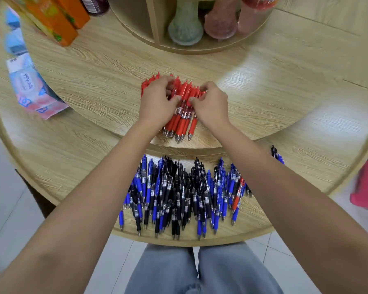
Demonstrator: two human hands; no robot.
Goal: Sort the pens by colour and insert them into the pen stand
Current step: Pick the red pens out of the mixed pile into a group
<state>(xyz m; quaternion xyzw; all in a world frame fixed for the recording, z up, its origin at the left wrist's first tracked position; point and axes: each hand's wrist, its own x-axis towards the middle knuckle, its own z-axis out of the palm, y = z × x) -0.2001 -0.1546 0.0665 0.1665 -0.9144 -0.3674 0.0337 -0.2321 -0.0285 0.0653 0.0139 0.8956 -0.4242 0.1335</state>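
Bundle of red pens [182, 115] lies on the upper tier [94, 81], tips toward the person, left hand [157, 102] and right hand [211, 105] both curled onto it from either side; advise squaring tips evenly before lifting, then fetching the stray red pen [237, 198] from the blue-black pile [179, 194] below.

The tiered wooden surface [94, 85] carries red pens [180, 122]. Nearer than them lies a blue-and-black pen pile [179, 194], and to their left, tissue packs [30, 88].

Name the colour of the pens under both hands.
Red. The left hand and right hand hold these pens; head view shows it best.
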